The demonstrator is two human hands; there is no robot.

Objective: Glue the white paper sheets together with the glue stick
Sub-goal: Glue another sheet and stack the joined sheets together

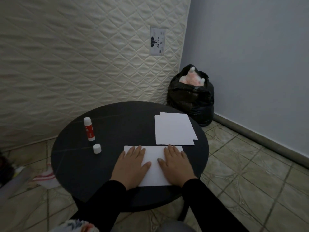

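Two hands press flat on a white paper sheet [154, 166] at the near edge of a round dark table [75, 164]. At the table's left stands an uncapped glue stick [89, 129], its white cap [97, 148] just beside it, both well apart from the hands. The left hand [132, 165] lies open on the sheet's left part, fingers straight and together. The right hand [176, 164] lies open on its right part. Beyond the right hand, a small stack of white sheets [174, 129] rests nearly touching the pressed sheet.
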